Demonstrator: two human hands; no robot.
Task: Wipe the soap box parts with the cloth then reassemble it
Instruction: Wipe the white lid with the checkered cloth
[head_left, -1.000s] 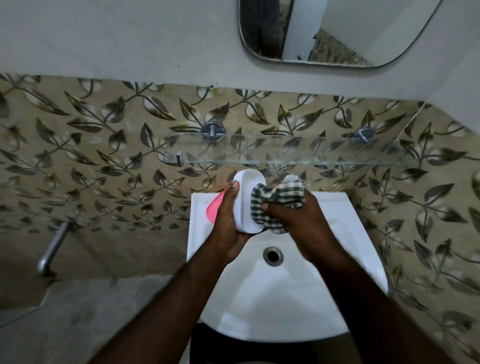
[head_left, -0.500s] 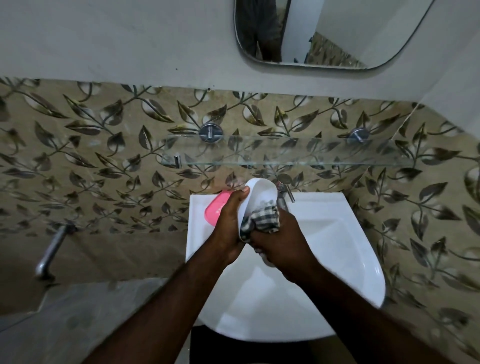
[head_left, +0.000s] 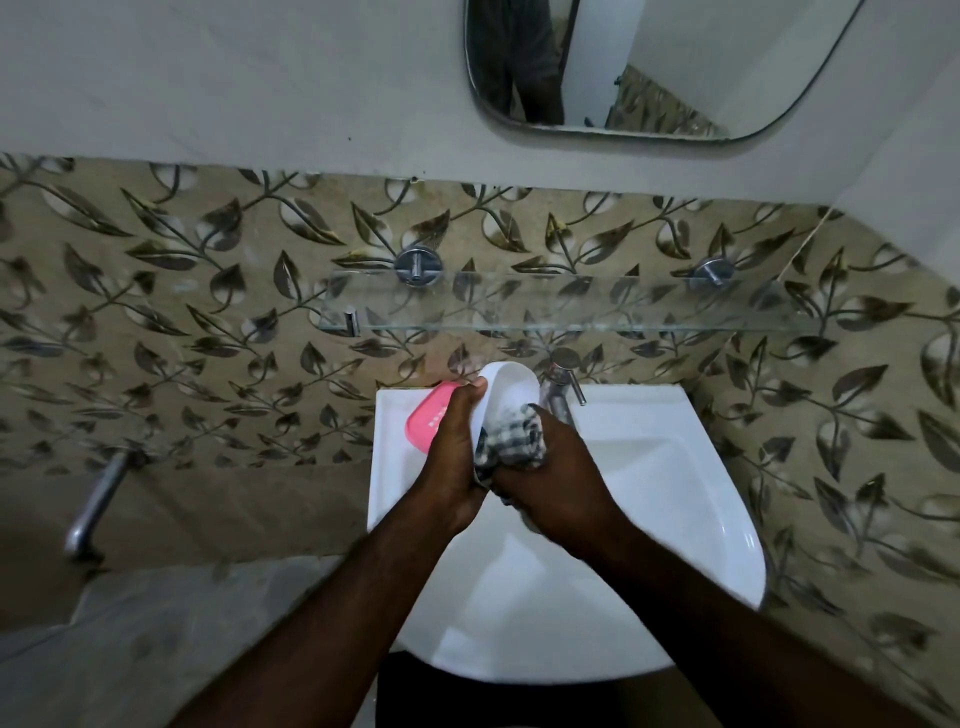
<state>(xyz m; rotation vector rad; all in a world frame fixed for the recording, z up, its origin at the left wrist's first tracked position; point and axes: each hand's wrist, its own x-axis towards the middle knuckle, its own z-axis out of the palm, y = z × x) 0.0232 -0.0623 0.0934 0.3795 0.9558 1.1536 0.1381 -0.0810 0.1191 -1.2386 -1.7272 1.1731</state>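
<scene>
White sink (head_left: 675, 519) beneath glass shelf (head_left: 623, 306) (mirror (head_left: 649, 62) above)

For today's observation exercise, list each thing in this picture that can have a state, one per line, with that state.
White soap box part: held upright in the left hand, apart from its other part.
Checked cloth: bunched, pressed into the white part by the right hand.
Pink soap box part: lying on the sink rim, not being wiped.
Tap: no water seen running.

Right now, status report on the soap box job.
Left hand gripping white soap box part. Right hand pressing checked cloth inside it. Pink part waiting on sink.
</scene>
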